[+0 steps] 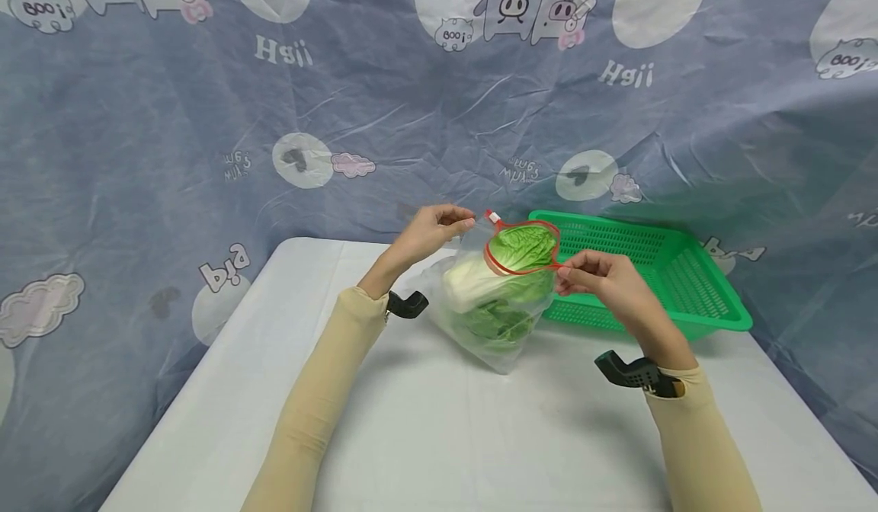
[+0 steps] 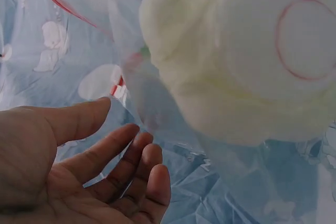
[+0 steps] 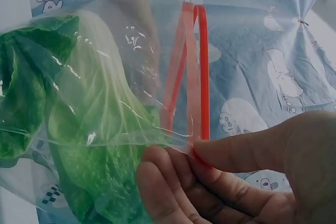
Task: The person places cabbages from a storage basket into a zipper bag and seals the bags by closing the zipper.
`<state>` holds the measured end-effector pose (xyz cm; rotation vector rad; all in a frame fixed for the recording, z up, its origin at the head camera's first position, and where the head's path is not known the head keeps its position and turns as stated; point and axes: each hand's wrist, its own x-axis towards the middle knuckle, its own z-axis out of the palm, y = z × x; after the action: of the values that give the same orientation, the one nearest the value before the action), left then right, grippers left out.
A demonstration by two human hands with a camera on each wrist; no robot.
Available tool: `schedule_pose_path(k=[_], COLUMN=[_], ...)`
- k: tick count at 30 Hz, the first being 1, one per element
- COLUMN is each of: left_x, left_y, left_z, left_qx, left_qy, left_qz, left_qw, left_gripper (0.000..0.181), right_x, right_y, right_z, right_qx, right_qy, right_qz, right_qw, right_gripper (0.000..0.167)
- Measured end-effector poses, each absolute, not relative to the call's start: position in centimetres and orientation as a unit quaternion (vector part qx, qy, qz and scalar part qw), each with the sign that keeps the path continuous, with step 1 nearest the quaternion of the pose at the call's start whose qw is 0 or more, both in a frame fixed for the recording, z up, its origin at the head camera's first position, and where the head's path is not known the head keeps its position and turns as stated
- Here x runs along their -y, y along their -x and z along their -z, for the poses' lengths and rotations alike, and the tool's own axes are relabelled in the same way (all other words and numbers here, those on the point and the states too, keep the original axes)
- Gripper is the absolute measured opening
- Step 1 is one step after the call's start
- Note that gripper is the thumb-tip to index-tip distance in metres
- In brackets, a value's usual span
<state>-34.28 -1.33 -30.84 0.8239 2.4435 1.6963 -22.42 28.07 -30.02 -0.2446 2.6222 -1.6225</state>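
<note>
Clear zipper bag [image 1: 468, 331] bulges around crinkled napa cabbage [image 1: 524, 248]; right hand [image 1: 598, 280] pinches its red-edged corner, left hand [image 1: 434, 230], fingers loosely apart, just left; perforated green basket [image 1: 694, 287] at right.

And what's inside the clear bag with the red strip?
The clear bag holds a pale-stemmed cabbage, with darker green leaves below. The cabbage partly covers them, so whether they are separate cannot be told.

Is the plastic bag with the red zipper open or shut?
The bag is open: its red zipper strips gape apart in a loop in the head view.
</note>
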Motion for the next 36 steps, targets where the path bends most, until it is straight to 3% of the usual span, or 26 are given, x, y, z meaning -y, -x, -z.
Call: schedule_pose_path(k=[3, 9, 15, 26, 36], left_x=[0.9, 0.0, -0.2, -0.4, -0.5], left_y=[34.6, 35.5, 35.8, 35.5, 33.8], left_z=[30.9, 31.7, 31.9, 32.0, 31.6], left_qx=[-0.800, -0.788, -0.765, -0.748, -0.736], left_qy=[-0.266, -0.294, -0.295, -0.254, -0.286], left_qz=[-0.535, -0.540, -0.572, -0.601, -0.592], left_qw=[0.049, 0.032, -0.012, -0.121, -0.162], left_gripper=[0.034, 0.027, 0.019, 0.020, 0.019], right_x=[-28.2, -28.5, -29.0, -31.3, -32.2], right_y=[22.6, 22.7, 22.9, 25.1, 26.9], right_z=[30.1, 30.3, 30.4, 31.7, 33.5], right_qx=[-0.852, -0.850, -0.850, -0.819, -0.825], right_qy=[0.085, 0.103, 0.110, 0.063, 0.044], right_qz=[0.515, 0.516, 0.515, 0.570, 0.563], right_qw=[0.026, 0.026, 0.024, 0.013, -0.025], right_gripper=[0.042, 0.039, 0.039, 0.035, 0.046])
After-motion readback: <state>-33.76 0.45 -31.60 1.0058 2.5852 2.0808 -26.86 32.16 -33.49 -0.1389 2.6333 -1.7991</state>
